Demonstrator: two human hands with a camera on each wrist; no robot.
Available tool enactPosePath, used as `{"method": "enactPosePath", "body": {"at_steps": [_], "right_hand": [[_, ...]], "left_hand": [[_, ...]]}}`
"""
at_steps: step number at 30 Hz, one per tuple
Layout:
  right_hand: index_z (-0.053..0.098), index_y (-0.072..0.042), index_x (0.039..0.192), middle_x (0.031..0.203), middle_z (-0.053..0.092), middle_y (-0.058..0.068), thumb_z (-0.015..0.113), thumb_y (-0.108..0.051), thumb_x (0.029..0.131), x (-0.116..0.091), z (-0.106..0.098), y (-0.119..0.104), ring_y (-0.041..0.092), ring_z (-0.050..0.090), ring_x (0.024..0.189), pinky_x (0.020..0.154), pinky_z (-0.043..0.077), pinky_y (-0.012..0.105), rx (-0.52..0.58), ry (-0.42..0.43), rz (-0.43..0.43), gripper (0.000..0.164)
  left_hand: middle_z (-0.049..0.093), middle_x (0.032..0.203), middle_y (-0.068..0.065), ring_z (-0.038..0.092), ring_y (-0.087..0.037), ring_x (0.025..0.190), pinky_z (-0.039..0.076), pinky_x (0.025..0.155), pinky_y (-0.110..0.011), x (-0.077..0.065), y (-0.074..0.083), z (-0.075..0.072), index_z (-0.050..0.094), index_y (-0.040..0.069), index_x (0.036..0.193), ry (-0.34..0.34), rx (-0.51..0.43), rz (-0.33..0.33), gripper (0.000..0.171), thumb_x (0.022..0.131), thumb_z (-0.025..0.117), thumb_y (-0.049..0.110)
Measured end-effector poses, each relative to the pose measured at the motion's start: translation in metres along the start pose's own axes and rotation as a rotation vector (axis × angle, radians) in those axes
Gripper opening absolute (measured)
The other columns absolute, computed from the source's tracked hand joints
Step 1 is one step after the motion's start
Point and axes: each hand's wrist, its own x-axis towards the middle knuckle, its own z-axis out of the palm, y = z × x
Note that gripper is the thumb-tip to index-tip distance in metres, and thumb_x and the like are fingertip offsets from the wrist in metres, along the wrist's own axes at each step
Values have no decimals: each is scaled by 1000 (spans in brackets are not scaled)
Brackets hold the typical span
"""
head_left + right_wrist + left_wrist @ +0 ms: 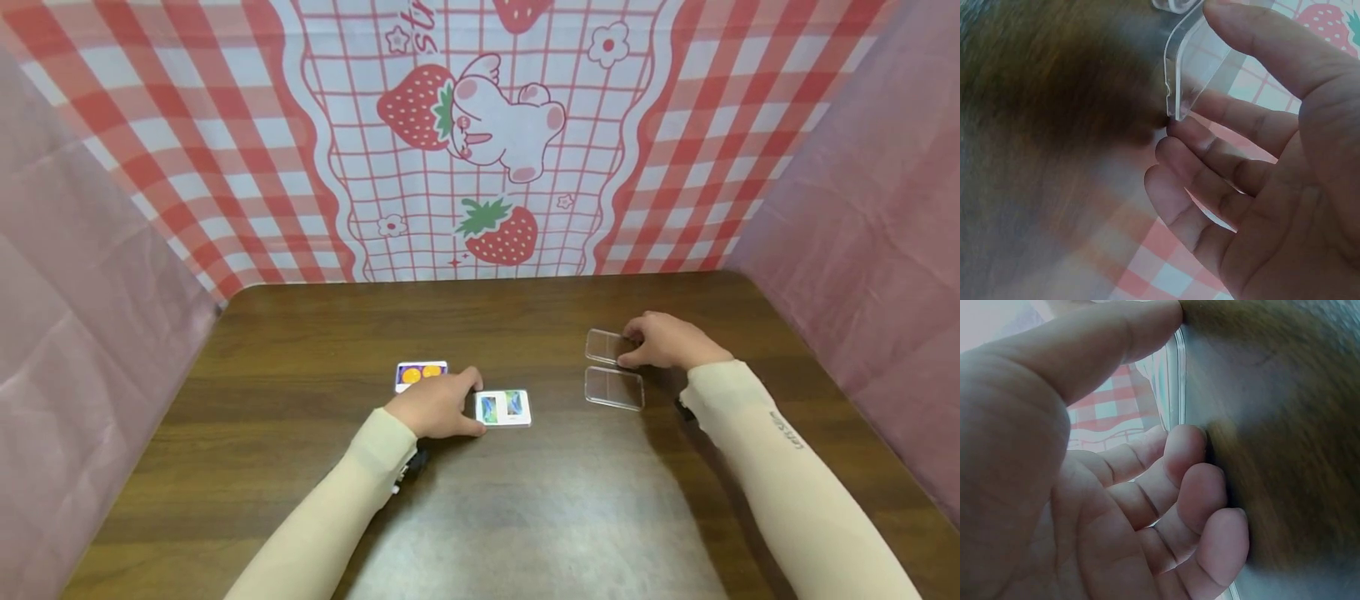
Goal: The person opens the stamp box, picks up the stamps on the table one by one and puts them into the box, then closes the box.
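Note:
In the head view a rectangular picture card (503, 408) with a white border and two small coloured pictures lies on the brown table. My left hand (437, 404) holds it at its left end, thumb at the near corner and index finger at the far one. A second picture card (412, 374), purple with orange shapes, lies partly hidden behind that hand. To the right, my right hand (663, 342) pinches the right end of a clear plastic cover (603, 345); the right wrist view shows the thumb on one edge of the cover (1179, 69) and fingertips at the other.
Another clear plastic cover (614, 389) lies flat just nearer than the gripped one. Bare wooden table (555, 500) stretches in front of both hands. A strawberry-print cloth (495, 150) hangs at the back, with pink cloth (862, 208) at the sides.

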Motion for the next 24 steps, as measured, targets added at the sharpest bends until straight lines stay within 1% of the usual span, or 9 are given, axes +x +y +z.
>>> {"method": "enactPosePath", "body": {"at_steps": [5,13,17,21,24], "right_hand": [[70,0,125,121,68,18,81,-40,88,0,0,-2,36,63,110,91,50,60,-17,2,9,56],[74,-3,119,116,69,16,83,-40,87,0,0,-6,33,64,104,87,50,58,-53,17,-17,50],[75,-3,117,112,69,14,83,-39,87,-1,0,-8,30,64,99,85,51,57,-82,25,-24,48],[74,-3,118,110,68,14,82,-38,87,-3,-1,-12,29,63,96,84,51,57,-96,29,-22,47],[74,-3,119,111,68,15,82,-38,87,-5,-2,-14,29,64,98,85,51,57,-90,29,-18,48]], "left_hand": [[63,89,1,56,-17,73,47,70,-35,1,-1,1,56,14,124,-4,-1,3,54,86,83,41],[66,95,1,58,-17,76,47,72,-35,2,-2,1,56,15,124,-5,1,-4,55,86,83,42],[66,96,1,58,-17,76,47,72,-34,1,-2,1,56,15,124,-7,-4,-4,54,86,83,42],[66,96,1,58,-16,76,48,72,-34,1,-2,1,56,15,123,-6,-5,-2,53,86,83,41],[66,96,1,58,-16,76,48,72,-34,1,-1,0,56,15,123,-5,-5,0,53,86,83,41]]}}
